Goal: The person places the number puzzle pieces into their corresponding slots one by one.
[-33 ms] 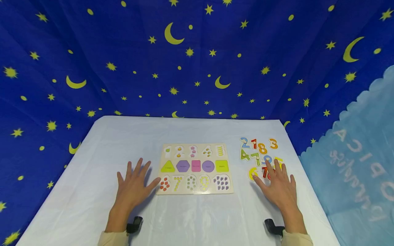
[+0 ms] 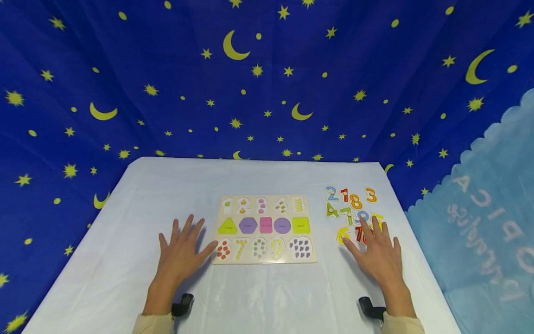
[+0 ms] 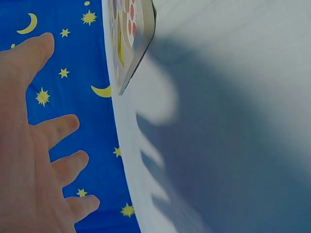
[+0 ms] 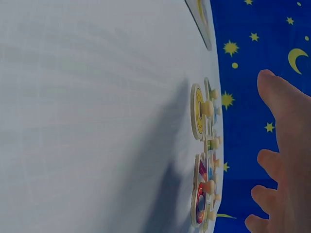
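Note:
My left hand [image 2: 179,253] hovers over the white table with fingers spread, its thumb reaching toward the lower left corner of a wooden puzzle board [image 2: 314,259]. In the left wrist view, that hand is raised above its shadow, holding nothing. Also spread and empty, my right hand [image 2: 380,257] hangs over the near side of the loose number pieces. Its thumb is by the yellow 6 [image 2: 342,235], and its fingers partly cover the red 10 [image 2: 359,234]. Wooden knobs [image 4: 207,108] stick up from the pieces in the right wrist view.
Behind the right hand lie more number pieces, among them a blue 2 [image 2: 331,193], a green 4 [image 2: 331,210] and an orange 3 [image 2: 370,195]. The board shows fruit-printed number recesses and a row of coloured shapes. A blue starry curtain [image 2: 267,83] surrounds the table.

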Demonstrator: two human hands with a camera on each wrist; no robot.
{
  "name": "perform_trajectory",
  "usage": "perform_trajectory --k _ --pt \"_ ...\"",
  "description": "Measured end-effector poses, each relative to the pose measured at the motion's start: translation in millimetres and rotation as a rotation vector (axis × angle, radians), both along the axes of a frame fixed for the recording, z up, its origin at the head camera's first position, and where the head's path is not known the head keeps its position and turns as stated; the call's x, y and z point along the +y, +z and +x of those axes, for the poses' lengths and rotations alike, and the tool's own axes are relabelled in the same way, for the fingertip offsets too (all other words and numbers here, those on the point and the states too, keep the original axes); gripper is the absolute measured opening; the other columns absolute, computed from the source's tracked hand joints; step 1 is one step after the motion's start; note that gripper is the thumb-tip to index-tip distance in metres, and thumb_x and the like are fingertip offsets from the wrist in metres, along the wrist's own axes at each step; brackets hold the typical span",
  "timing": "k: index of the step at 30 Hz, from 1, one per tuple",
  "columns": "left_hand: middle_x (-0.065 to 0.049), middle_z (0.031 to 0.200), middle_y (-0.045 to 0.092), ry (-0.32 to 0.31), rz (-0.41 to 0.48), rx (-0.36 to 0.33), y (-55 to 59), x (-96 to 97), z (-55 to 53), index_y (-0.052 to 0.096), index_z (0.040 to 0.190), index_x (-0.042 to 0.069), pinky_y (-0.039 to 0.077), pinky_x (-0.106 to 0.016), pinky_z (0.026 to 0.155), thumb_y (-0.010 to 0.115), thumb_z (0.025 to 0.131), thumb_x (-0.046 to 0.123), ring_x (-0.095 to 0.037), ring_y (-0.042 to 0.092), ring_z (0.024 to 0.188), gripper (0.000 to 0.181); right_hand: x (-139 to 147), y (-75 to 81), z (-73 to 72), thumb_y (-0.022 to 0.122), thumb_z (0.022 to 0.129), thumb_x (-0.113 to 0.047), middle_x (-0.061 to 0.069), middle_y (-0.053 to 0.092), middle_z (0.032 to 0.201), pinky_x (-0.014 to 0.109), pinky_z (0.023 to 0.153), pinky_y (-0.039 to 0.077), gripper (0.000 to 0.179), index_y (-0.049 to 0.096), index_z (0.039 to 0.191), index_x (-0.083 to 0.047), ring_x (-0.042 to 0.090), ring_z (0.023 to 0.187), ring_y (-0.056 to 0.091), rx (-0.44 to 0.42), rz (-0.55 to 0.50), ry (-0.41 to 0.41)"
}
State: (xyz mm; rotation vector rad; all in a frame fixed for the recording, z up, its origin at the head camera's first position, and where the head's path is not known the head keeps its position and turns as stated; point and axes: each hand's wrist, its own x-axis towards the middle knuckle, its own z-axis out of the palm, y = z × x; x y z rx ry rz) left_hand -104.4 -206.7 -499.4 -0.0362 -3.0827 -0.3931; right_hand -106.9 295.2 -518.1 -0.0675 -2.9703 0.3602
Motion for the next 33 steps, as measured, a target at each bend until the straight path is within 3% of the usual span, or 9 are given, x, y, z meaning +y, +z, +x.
perform_trajectory --k 8,12,16,22,27,33 --pt "-0.018 0.156 0.021 0.007 -0.004 -0.014 -2.1 -2.0 2.7 0.037 0.149 0.014 -0.005 -0.076 0.098 0.049 0.084 0.073 -0.05 0.006 0.14 0.089 -4.5 1.2 2.1 0.049 0.084 -0.072 0.022 0.021 0.154 0.073 0.101 0.01 0.09 0.03 0.152 -0.015 0.045 0.14 0.014 0.003 -0.025 0.007" --pt "-0.018 0.156 0.022 0.006 0.001 -0.003 -0.6 -2.2 3.7 0.037 0.149 0.014 -0.003 -0.076 0.098 0.051 0.083 0.072 -0.049 0.006 0.14 0.089 -5.0 5.0 4.8 0.053 0.086 -0.067 0.022 0.03 0.151 0.069 0.098 0.022 0.085 0.036 0.149 -0.012 0.045 0.135 0.026 0.035 -0.055 -0.018" --pt "-0.015 0.156 0.024 -0.017 0.027 0.026 0.2 -0.9 3.3 0.038 0.148 0.014 0.007 -0.073 0.101 0.051 0.083 0.072 -0.047 0.011 0.14 0.088 -2.7 10.5 7.1 0.055 0.088 -0.062 0.024 0.045 0.138 0.064 0.09 0.034 0.076 0.048 0.139 -0.006 0.045 0.121 0.041 0.068 -0.098 -0.046" --pt "-0.016 0.152 0.032 -0.058 0.114 0.066 1.4 0.2 2.8 0.039 0.147 0.012 0.027 -0.066 0.1 0.055 0.082 0.071 -0.043 0.026 0.137 0.089 -0.8 12.3 5.2 0.059 0.089 -0.055 0.021 0.056 0.113 0.054 0.074 0.046 0.063 0.06 0.125 -0.004 0.037 0.096 0.053 0.032 -0.132 -0.058" --pt "-0.018 0.15 0.033 -0.09 0.217 0.04 -0.5 0.0 2.1 0.032 0.149 0.008 0.03 -0.062 0.101 0.069 0.075 0.064 -0.04 0.03 0.135 0.1 -3.2 11.7 2.0 0.068 0.088 -0.035 0.004 0.057 0.081 0.034 0.056 0.039 0.036 0.067 0.11 -0.006 0.021 0.07 0.051 -0.013 -0.193 -0.033" --pt "-0.018 0.149 0.032 -0.106 0.205 -0.013 -4.8 2.5 0.6 0.037 0.145 0.004 0.032 -0.061 0.101 0.077 0.064 0.067 -0.039 0.031 0.134 0.111 -2.6 12.1 -6.6 0.07 0.087 -0.026 0.0 0.06 0.08 0.033 0.06 0.04 0.033 0.068 0.113 -0.005 0.019 0.07 0.052 -0.074 -0.235 0.018"
